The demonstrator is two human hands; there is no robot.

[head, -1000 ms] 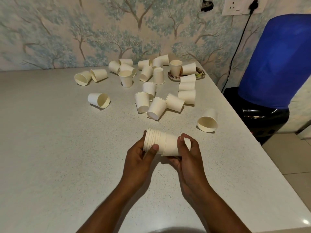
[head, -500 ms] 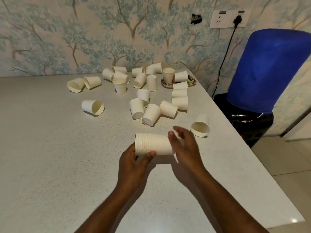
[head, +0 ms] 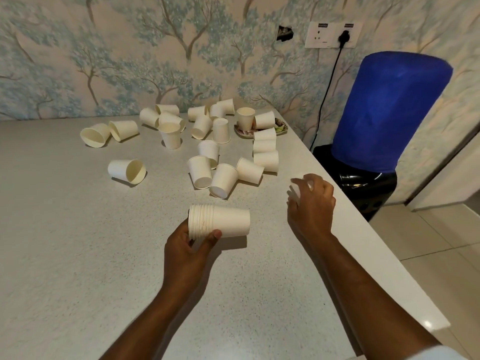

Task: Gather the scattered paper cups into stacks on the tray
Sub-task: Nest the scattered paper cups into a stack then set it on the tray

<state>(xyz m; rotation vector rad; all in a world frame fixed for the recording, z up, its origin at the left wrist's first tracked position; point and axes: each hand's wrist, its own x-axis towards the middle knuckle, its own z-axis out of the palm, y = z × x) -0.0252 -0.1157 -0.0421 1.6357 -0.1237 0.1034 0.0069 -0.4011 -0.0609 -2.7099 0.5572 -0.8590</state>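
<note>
The bench (head: pixel 78 255) is a pale grey speckled slab, its far edge against a wall papered with blue-green trees (head: pixel 130 61). On that wall sit a white socket plate (head: pixel 333 35) with a black plug and cord, and a dark hole beside it. Past the bench's right edge stands a water dispenser under a blue cover (head: pixel 389 113), on a tiled floor.

My left hand (head: pixel 187 245) grips one nested stack of paper cups (head: pixel 218 223), held on its side just above the bench, rims to the left. I count roughly ten rims; the exact figure is unclear. My right hand (head: pixel 310 201) curls around a single cup (head: pixel 294 190) near the right edge, mostly hidden by my fingers.

Loose cups (head: pixel 200 171) lie scattered over the far half of the bench: about twenty, most on their sides, a few upright or upturned. One lies alone at left (head: pixel 127 170). One small patterned tray (head: pixel 281 127) sits at the far right corner with two cups on it.
</note>
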